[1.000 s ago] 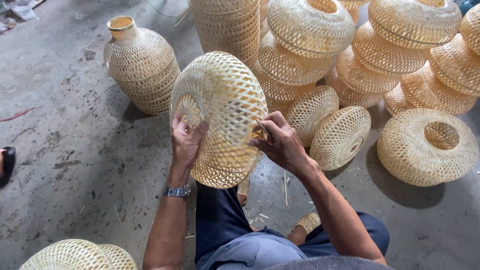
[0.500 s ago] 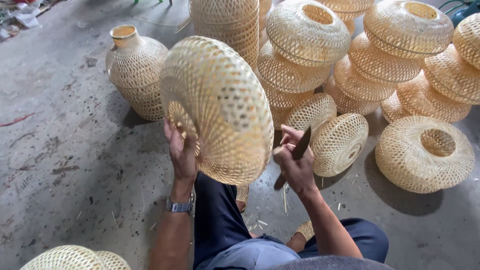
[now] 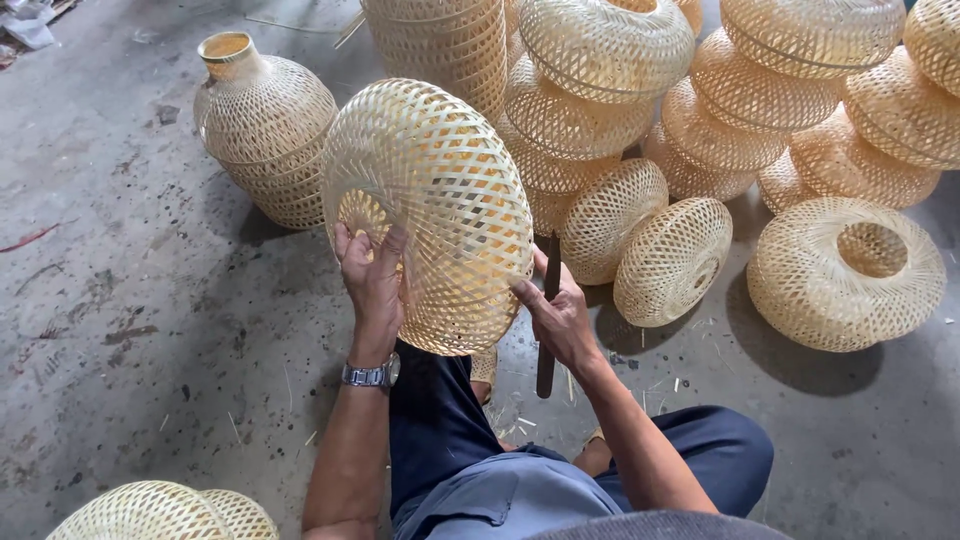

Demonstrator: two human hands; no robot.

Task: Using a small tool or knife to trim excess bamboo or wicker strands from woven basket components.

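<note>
Tilted further, woven lampshade (image 3: pixel 440 205) sits between left hand (image 3: pixel 372 285); right hand (image 3: pixel 558 318)

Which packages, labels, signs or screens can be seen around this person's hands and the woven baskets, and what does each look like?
None show: no package, label, sign or screen is in view.
Crumpled pale scrap: top left corner on the concrete floor, whitish; too small to tell what it is.
Wristwatch: on the left wrist, silver metal band; its face is turned away.
</note>
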